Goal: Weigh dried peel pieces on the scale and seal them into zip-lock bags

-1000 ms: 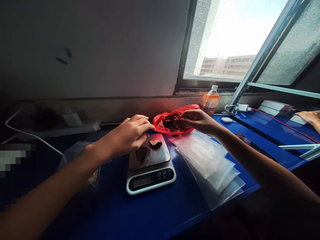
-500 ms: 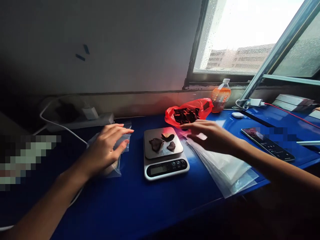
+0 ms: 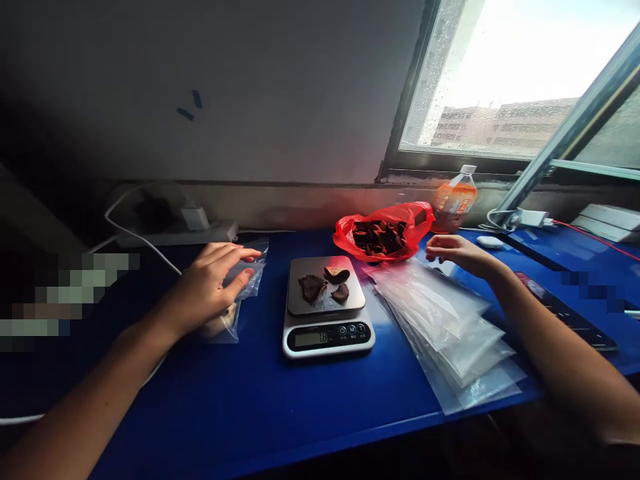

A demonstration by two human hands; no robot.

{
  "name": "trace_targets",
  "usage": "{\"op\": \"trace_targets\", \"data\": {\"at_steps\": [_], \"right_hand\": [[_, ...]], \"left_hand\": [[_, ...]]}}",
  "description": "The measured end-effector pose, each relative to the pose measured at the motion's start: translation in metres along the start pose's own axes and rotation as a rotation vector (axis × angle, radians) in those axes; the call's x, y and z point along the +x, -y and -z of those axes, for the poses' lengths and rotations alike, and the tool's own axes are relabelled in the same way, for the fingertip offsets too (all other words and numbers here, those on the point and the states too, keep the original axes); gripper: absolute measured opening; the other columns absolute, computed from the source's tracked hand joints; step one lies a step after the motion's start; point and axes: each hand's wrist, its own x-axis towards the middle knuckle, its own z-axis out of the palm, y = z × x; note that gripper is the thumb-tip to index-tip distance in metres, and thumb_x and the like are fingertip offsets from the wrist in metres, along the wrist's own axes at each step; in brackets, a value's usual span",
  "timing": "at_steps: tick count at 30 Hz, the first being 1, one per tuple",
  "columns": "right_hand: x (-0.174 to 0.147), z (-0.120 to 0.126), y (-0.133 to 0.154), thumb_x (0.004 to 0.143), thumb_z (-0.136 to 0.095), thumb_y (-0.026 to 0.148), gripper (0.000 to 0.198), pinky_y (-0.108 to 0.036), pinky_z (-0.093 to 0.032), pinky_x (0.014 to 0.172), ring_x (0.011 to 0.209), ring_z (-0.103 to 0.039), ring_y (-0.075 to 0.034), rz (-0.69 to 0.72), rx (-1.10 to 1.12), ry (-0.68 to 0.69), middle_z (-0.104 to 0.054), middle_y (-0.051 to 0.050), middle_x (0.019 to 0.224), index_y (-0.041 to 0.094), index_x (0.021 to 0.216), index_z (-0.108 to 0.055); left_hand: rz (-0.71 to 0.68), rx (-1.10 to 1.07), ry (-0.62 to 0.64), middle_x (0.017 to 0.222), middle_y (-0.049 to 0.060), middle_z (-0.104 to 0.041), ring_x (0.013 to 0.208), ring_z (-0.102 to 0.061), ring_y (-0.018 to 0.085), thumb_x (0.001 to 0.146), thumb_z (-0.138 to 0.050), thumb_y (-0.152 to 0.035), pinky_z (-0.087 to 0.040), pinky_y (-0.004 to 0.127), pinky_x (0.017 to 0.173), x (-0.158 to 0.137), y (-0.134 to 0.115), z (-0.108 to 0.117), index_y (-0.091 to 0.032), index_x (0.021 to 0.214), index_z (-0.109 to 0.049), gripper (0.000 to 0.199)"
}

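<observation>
Brown pieces (image 3: 313, 289) seem mid-weighing on the scale (image 3: 327, 339); left hand (image 3: 214, 277) spread, nine o'clock; right hand (image 3: 457, 253) curled, two o'clock, grip unclear; likely next: reading.

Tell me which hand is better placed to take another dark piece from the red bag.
Likely the right hand: it is close beside the red bag, at its right end. The left hand is farther off, left of the scale.
</observation>
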Motion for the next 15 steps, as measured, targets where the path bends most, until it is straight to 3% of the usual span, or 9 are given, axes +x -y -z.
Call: {"op": "trace_targets", "data": {"at_steps": [7, 11, 15], "right_hand": [[0.016, -0.018, -0.051, 0.080, -0.051, 0.052, 0.039, -0.029, -0.038, 0.059, 0.059, -0.050, -0.015, 0.030, -0.370, -0.190, -0.062, -0.004, 0.069, 0.016, 0.089, -0.065], [0.020, -0.017, -0.061, 0.084, -0.052, 0.047, 0.037, -0.028, -0.034, 0.057, 0.058, -0.047, -0.015, -0.007, -0.443, -0.196, -0.057, -0.002, 0.062, 0.015, 0.095, -0.067], [0.028, -0.006, -0.064, 0.087, -0.052, 0.035, 0.030, -0.030, -0.037, 0.063, 0.065, -0.052, -0.018, -0.085, -0.604, -0.233, -0.064, -0.008, 0.074, 0.015, 0.103, -0.067]], "left_hand": [[0.057, -0.066, 0.073, 0.111, 0.005, -0.069, 0.114, -0.057, 0.024, 0.092, -0.045, -0.040, -0.045, 0.041, 0.102, -0.001, 0.010, -0.012, -0.023, 0.112, -0.065, 0.032], [0.096, -0.093, 0.139, 0.114, 0.005, -0.068, 0.114, -0.058, 0.023, 0.093, -0.045, -0.039, -0.046, 0.039, 0.101, -0.004, 0.014, -0.016, -0.023, 0.116, -0.064, 0.035], [0.127, -0.098, 0.201, 0.113, 0.004, -0.069, 0.110, -0.060, 0.022, 0.093, -0.044, -0.037, -0.046, 0.037, 0.098, -0.005, 0.016, -0.016, -0.022, 0.116, -0.064, 0.034]]}}
